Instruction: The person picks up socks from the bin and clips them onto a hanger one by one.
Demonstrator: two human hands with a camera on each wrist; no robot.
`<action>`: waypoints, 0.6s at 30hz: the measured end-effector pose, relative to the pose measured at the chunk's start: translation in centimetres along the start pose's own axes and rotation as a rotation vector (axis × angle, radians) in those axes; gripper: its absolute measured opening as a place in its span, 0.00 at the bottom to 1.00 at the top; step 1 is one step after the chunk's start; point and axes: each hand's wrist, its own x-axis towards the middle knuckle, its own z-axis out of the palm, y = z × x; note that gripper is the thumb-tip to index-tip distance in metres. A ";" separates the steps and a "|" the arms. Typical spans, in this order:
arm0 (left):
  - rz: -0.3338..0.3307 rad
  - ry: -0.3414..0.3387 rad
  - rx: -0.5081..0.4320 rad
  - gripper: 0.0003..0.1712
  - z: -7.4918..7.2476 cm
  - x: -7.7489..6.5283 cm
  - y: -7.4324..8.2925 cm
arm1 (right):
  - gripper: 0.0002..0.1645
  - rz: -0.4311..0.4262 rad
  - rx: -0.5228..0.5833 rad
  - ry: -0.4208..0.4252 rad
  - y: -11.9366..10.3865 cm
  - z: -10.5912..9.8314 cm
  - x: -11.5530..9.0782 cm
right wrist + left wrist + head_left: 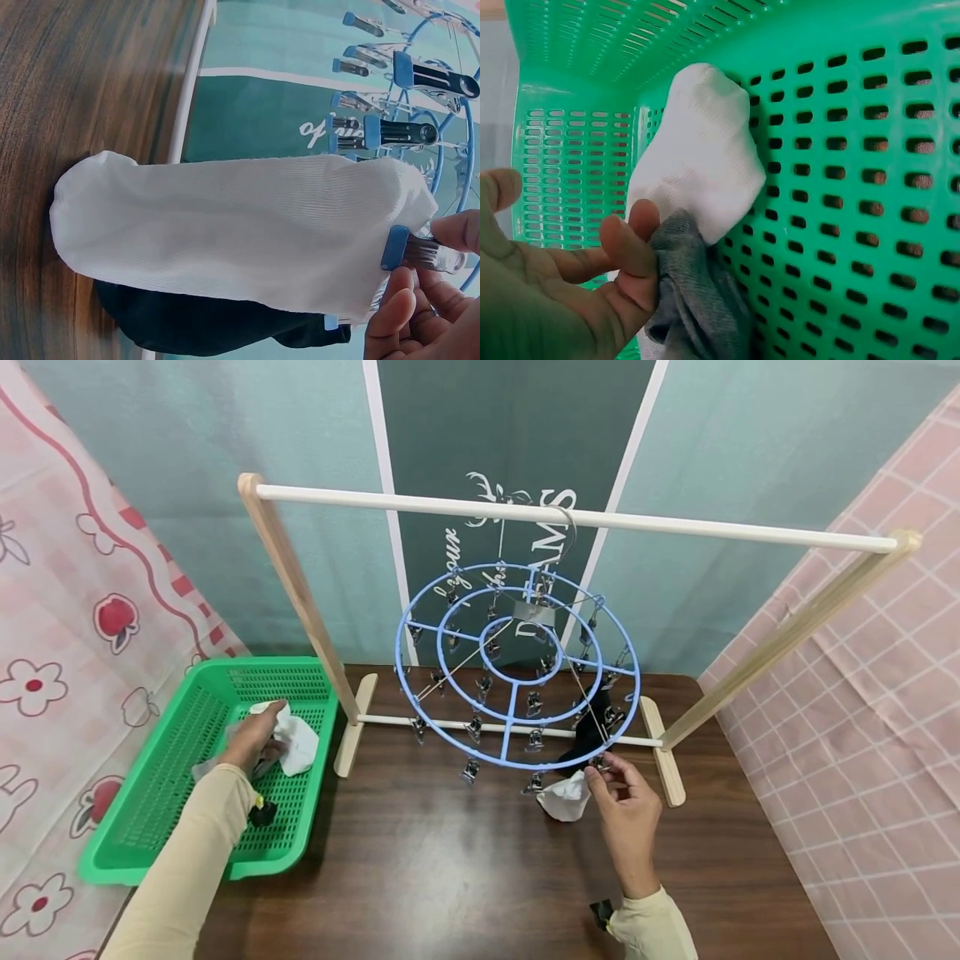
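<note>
My right hand (630, 814) pinches a clip (424, 251) at the near right rim of a round blue clip hanger (506, 756). A white sock (225, 225) hangs in that clip by its cuff. Behind it hangs a black sock (195, 319). Over at the left, my left hand (255, 739) reaches into a green basket (180, 702). Its fingers touch a dark grey sock (697, 292), and its thumb stands apart from them. Against these lies another white sock (697, 150), partly under the fingers in the head view.
The hanger hooks over the white bar (450, 506) of a wooden rack, with several clips dangling around its rings. Rack feet (663, 752) stand on the brown table (450, 860). Curtains enclose the back and sides.
</note>
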 end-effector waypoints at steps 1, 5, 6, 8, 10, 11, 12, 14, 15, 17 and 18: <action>0.006 0.025 -0.006 0.51 0.0 0.0 0.0 | 0.13 -0.001 -0.007 0.000 0.0 0.0 0.0; 0.042 0.190 -0.071 0.41 0.1 -0.4 -0.2 | 0.13 0.003 -0.011 0.003 0.0 0.0 -0.1; 0.048 0.238 -0.077 0.39 0.1 -0.6 -0.3 | 0.13 0.004 -0.010 0.004 -0.1 0.0 -0.1; 0.053 0.325 -0.084 0.32 0.2 -0.7 -0.4 | 0.13 0.006 -0.001 0.007 -0.1 0.0 0.0; 0.049 0.378 -0.076 0.26 0.2 -0.9 -0.5 | 0.14 0.007 0.012 0.009 -0.1 0.0 0.0; 0.047 0.397 -0.069 0.23 0.2 -0.9 -0.5 | 0.14 0.007 0.017 0.010 -0.1 0.0 0.0; 0.045 0.409 -0.067 0.20 0.2 -0.9 -0.6 | 0.14 0.007 0.025 0.010 0.0 0.0 0.0; 0.044 0.419 -0.070 0.15 0.2 -0.9 -0.7 | 0.14 0.004 0.037 0.009 0.0 0.0 0.0; 0.044 0.420 -0.071 0.13 0.2 -0.9 -0.7 | 0.15 0.003 0.049 0.008 0.0 0.0 0.0; 0.050 0.411 -0.075 0.10 0.2 -0.8 -0.7 | 0.15 0.004 0.061 0.014 0.0 0.0 0.0; 0.052 0.401 -0.081 0.09 0.2 -0.8 -0.7 | 0.15 0.007 0.068 0.019 0.0 0.0 -0.1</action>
